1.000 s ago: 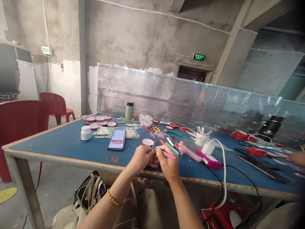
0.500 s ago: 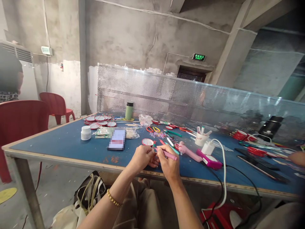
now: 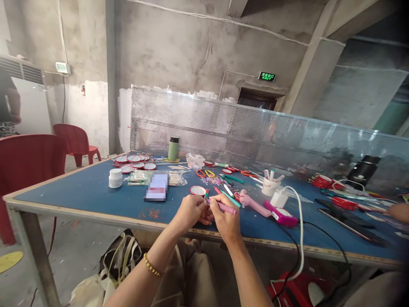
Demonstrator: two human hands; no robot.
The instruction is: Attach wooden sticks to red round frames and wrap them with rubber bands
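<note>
My right hand (image 3: 225, 221) is closed around a pink pen-like tool (image 3: 227, 208), its tip pointing left toward my left hand (image 3: 190, 211). The left hand's fingers are pinched on something small I cannot make out, right at the tool's tip. Both hands hover over the near edge of the blue table (image 3: 89, 192). Just beyond them lie a red-rimmed round mirror (image 3: 198, 190), a teal pen (image 3: 230, 198) and other pens.
On the table: a white jar (image 3: 115, 178), a phone (image 3: 157, 187), a green flask (image 3: 173, 149), a pile of red-rimmed mirrors (image 3: 132, 161), a white cup of pens (image 3: 270, 186), a pink handheld fan (image 3: 254, 203), a white charger with cable (image 3: 280, 198). Red chairs (image 3: 28, 162) stand left. Another person's hand (image 3: 398, 212) rests far right.
My hands have stayed almost still, the tool tip shifting only slightly. A person at the far left has moved further out of view.
</note>
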